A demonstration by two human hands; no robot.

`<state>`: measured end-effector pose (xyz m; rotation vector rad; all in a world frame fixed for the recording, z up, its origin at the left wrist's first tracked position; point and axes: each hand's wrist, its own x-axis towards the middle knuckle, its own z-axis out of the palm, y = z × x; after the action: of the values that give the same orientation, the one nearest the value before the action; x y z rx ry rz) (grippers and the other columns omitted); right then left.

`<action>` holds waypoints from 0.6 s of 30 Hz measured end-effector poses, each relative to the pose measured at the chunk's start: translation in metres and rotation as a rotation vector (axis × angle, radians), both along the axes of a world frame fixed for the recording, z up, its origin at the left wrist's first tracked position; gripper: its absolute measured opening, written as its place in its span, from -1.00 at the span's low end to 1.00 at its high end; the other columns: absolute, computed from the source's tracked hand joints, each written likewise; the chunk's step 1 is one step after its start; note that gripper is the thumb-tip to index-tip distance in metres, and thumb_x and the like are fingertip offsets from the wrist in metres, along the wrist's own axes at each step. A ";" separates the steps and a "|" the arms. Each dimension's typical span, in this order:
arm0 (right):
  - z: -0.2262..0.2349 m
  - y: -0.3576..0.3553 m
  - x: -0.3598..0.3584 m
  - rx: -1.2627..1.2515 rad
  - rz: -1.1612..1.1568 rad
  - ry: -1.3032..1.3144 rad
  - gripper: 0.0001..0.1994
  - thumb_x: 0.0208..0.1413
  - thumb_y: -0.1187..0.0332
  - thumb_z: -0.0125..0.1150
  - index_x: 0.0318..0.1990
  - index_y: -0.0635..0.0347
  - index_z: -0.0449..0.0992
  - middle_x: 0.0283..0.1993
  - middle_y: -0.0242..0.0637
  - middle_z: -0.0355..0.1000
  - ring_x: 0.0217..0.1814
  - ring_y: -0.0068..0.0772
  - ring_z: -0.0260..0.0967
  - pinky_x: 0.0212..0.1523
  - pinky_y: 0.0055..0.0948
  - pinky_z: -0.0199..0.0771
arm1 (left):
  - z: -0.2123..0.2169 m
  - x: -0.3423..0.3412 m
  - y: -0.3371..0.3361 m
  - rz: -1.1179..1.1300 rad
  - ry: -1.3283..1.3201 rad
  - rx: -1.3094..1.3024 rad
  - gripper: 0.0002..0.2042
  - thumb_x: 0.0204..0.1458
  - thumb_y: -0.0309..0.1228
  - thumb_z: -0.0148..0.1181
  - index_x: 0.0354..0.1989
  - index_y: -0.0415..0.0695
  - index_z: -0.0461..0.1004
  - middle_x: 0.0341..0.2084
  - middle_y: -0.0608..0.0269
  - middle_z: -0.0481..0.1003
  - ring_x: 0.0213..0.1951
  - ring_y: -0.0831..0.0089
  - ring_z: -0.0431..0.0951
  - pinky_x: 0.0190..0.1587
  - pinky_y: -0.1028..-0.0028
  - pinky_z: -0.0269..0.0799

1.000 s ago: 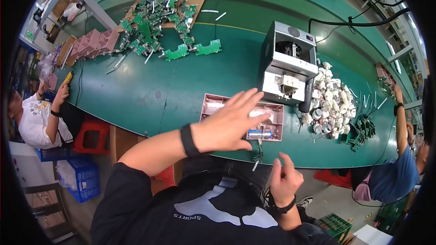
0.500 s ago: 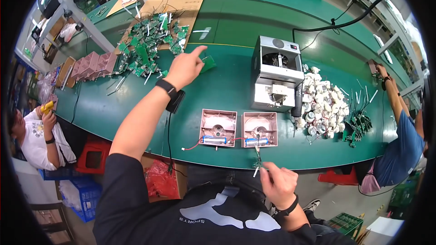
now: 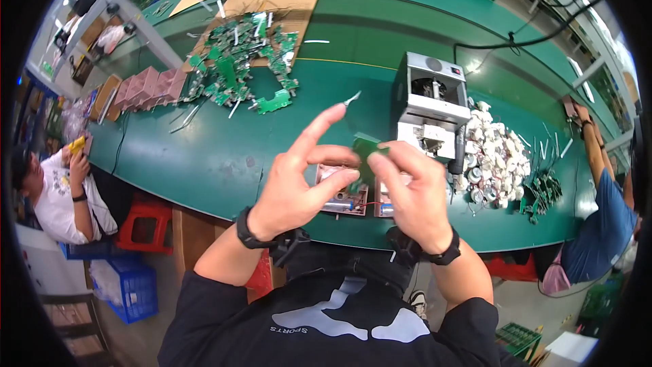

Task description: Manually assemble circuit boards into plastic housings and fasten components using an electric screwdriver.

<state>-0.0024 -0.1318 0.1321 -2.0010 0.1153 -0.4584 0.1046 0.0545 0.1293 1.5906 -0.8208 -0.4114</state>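
A small green circuit board [image 3: 365, 153], blurred by motion, is between my two hands above the bench. My left hand [image 3: 299, 180] has thumb and middle finger closed at the board's left edge, and its index finger stretches forward. A small whitish strip [image 3: 352, 99] shows at that index fingertip; its kind is unclear. My right hand [image 3: 418, 194] pinches the board's right side between thumb and fingers. Beneath the hands lie two pink plastic housings, the left housing [image 3: 360, 210] and the right housing [image 3: 382, 200], partly hidden, each with a blue cylindrical battery.
A grey machine [image 3: 435, 105] stands beyond my right hand, with a heap of white round parts [image 3: 499, 156] beside it. Circuit boards [image 3: 234, 61] are piled at the far left near stacked pink housings [image 3: 149, 88]. Co-workers sit at both sides.
My left hand has come back from the board pile to the middle. My right hand has risen from the bench's front edge, and both now meet at the circuit board.
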 end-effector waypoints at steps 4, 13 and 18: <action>0.027 -0.015 -0.021 0.067 -0.227 -0.229 -0.86 0.34 0.50 0.23 -0.09 0.45 0.58 -0.30 -0.33 0.50 -0.29 -0.55 0.40 -0.30 -0.50 0.34 | 0.028 0.019 0.051 -0.093 0.376 -0.437 -0.24 0.39 -0.19 0.14 0.62 -0.14 -0.11 0.20 -0.26 0.52 0.12 0.17 0.64 0.24 0.23 0.49; 0.016 -0.017 -0.036 0.255 -0.146 -0.289 -0.79 0.48 0.43 0.06 0.02 0.40 0.56 -0.13 -0.37 0.53 -0.14 -0.67 0.36 -0.13 -0.59 0.35 | 0.021 0.039 0.108 0.071 0.603 -0.701 -0.39 0.45 -0.16 0.02 0.55 -0.19 0.09 0.22 -0.25 0.50 0.14 0.13 0.62 0.24 0.16 0.50; -0.013 -0.068 -0.075 1.115 -0.235 -0.453 -0.79 0.48 0.42 0.06 0.01 0.42 0.54 -0.12 -0.36 0.51 -0.15 -0.65 0.34 -0.14 -0.59 0.32 | -0.012 0.065 0.109 0.263 0.575 -0.732 -0.81 0.41 -0.34 0.12 -0.04 -0.20 0.56 -0.14 0.16 0.63 -0.15 0.34 0.62 0.06 0.30 0.55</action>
<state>-0.0775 -0.1996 0.1192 -0.7698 0.2557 -0.7701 0.1693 0.1640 0.1174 0.8093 -0.2528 -0.3021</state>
